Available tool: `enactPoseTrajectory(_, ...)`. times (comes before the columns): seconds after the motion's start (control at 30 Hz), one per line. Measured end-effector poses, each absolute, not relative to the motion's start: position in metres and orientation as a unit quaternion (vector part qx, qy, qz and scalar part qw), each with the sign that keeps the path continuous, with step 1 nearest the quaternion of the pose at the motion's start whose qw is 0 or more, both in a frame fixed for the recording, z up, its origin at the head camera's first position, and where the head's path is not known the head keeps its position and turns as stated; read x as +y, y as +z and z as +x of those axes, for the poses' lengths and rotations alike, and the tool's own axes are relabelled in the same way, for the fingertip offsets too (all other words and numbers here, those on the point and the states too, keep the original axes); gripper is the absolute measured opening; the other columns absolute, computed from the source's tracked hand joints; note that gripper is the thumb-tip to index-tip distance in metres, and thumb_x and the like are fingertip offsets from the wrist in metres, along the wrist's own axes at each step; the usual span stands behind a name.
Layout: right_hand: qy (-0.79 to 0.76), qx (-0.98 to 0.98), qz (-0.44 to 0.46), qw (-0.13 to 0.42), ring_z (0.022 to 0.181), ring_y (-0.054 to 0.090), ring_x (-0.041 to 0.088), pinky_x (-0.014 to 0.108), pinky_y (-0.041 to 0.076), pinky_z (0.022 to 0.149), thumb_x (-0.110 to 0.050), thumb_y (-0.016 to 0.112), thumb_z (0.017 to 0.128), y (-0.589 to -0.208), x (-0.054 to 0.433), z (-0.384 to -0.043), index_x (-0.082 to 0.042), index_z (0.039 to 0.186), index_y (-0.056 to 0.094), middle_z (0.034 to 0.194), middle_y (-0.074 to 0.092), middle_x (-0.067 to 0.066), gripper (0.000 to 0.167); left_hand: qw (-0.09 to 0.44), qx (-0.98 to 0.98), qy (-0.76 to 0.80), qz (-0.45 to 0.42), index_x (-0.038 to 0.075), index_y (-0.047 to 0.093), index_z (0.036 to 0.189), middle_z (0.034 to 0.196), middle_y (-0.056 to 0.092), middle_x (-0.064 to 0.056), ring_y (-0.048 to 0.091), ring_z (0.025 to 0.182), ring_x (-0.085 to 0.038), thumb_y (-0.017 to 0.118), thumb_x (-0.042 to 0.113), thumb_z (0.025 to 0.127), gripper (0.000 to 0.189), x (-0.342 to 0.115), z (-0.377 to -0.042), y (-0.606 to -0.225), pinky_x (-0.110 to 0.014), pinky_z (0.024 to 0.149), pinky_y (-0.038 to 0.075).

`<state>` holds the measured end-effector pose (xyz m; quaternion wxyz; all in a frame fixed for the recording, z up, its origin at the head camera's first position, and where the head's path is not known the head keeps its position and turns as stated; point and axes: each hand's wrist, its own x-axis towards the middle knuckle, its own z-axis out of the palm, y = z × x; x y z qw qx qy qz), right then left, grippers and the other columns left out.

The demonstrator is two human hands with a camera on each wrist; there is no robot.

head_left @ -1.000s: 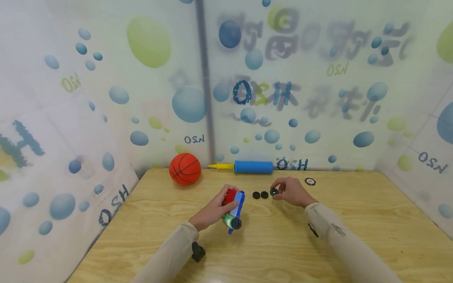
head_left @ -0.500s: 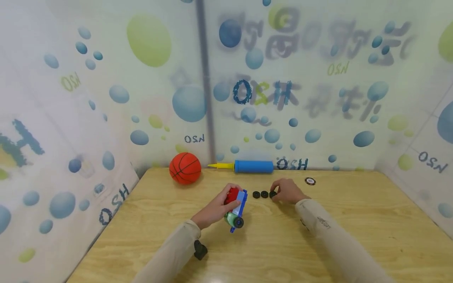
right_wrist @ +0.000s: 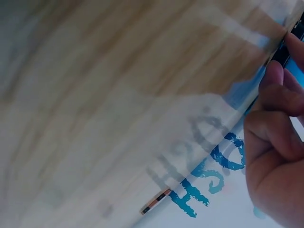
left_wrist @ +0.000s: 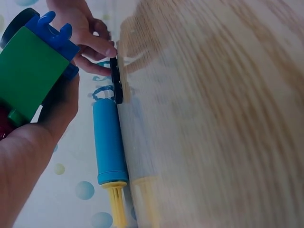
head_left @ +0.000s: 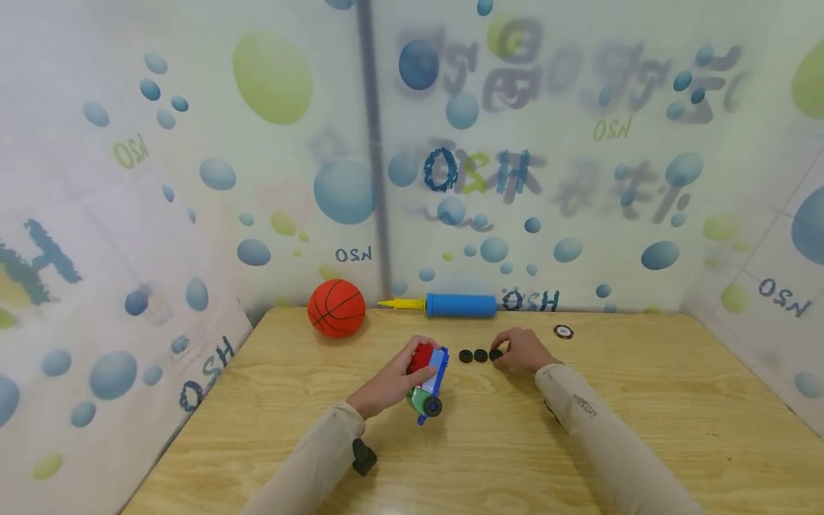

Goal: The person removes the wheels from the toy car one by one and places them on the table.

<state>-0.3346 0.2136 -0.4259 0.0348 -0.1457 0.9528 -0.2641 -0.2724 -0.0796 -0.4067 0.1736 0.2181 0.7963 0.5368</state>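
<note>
My left hand (head_left: 390,380) grips a toy car (head_left: 421,395) built of red, green and blue parts and holds it over the table. One black wheel (head_left: 433,406) shows on its near end; in the left wrist view its green side (left_wrist: 33,71) faces the camera. Right of it, two black toy wheels (head_left: 466,356) lie flat in a row. At the row's right end my right hand (head_left: 524,350) pinches a third black wheel (head_left: 495,355) between thumb and fingertips, down at the tabletop. The fingers partly cover that wheel.
Along the back edge lie a blue hand pump (head_left: 460,306) with a yellow nozzle and, to its left, a red basketball (head_left: 337,308). A round black-and-white chip (head_left: 563,331) lies right of my right hand. Printed walls (head_left: 547,143) enclose the wooden table (head_left: 489,458).
My right hand has lowered the third wheel from a tilted position to the tabletop, beside the other two. My left hand has shifted slightly right with the toy car.
</note>
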Motion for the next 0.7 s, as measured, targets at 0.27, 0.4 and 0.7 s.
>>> enactPoseTrajectory(0.27,-0.287,0.947,-0.137,0.051,0.069,0.062,0.016,0.034,0.054,0.066,-0.011,0.080,0.082,-0.424,0.212,-0.329,-0.002,0.120,0.070,0.084,0.070,0.009,0.041,0.168,0.792,0.547,0.212,0.027,0.039,0.139,0.137,0.044,-0.014,0.049,0.116,-0.029,0.051,0.025,0.105,0.036,-0.078,-0.271,-0.406,-0.032,0.086,0.049)
enactPoseTrajectory(0.4,-0.294,0.944,-0.142,0.045,0.066,0.058,0.015,0.031,0.050,0.062,-0.010,0.079,0.083,-0.420,0.211,-0.324,-0.001,0.122,0.068,0.079,0.068,0.008,0.042,0.162,0.793,0.550,0.207,0.027,0.039,0.139,0.138,0.044,-0.014,0.048,0.119,-0.030,0.051,0.026,0.105,0.036,-0.078,-0.271,-0.407,-0.033,0.088,0.048)
enactPoseTrajectory(0.7,-0.304,0.934,-0.186,0.023,0.064,0.056,0.014,0.030,0.048,0.061,-0.011,0.078,0.085,-0.410,0.210,-0.313,0.001,0.117,0.069,0.076,0.066,0.007,0.035,0.146,0.789,0.567,0.184,0.026,0.039,0.141,0.143,0.042,-0.014,0.045,0.124,-0.032,0.051,0.029,0.105,0.038,-0.076,-0.274,-0.409,-0.036,0.092,0.049)
